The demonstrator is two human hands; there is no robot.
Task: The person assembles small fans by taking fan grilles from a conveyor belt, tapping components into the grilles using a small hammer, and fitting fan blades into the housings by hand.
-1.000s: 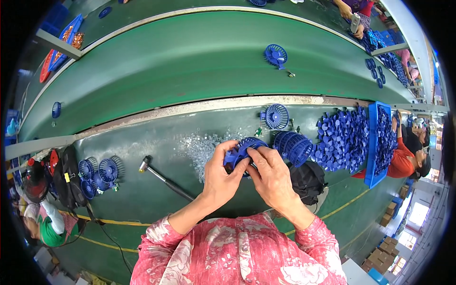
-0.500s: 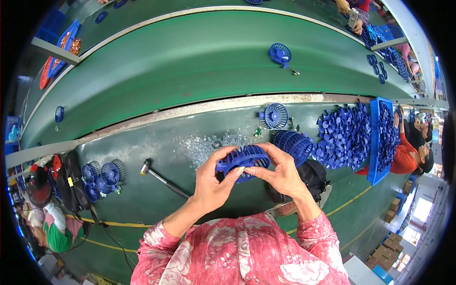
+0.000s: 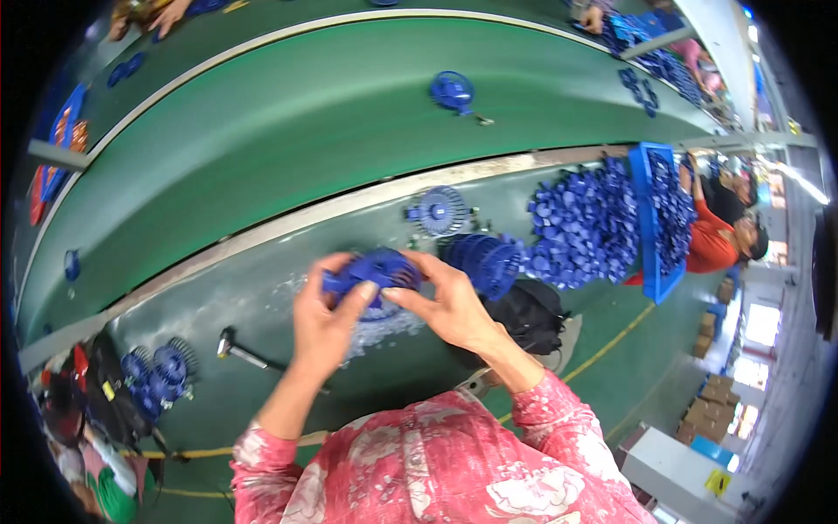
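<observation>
Both hands grip a round blue fan housing (image 3: 381,262) with slatted sides, raised above the workbench; motion blurs it. My left hand (image 3: 325,316) closes round its left side, thumb on the near edge. From the right, my right hand (image 3: 449,306) holds the rim with fingers behind and thumb in front. Under the hands lies a scatter of small clear pieces (image 3: 371,336). Just beyond and to the right are an upturned blue fan housing (image 3: 439,210) and a nested stack of blue housings (image 3: 489,264). A hammer (image 3: 249,356) rests left of my left forearm.
A heap of blue fan blades (image 3: 585,223) and a blue tray (image 3: 650,223) lie to the right, with a person in red (image 3: 711,240) beyond. A green conveyor (image 3: 279,131) runs across the far side, carrying a blue fan (image 3: 452,91). Several assembled fans (image 3: 161,375) stand left.
The view has swung, so the bench things sit further left and slightly tilted. The fan housing has turned in my hands, with its open ring less plainly visible. Both hands keep their hold.
</observation>
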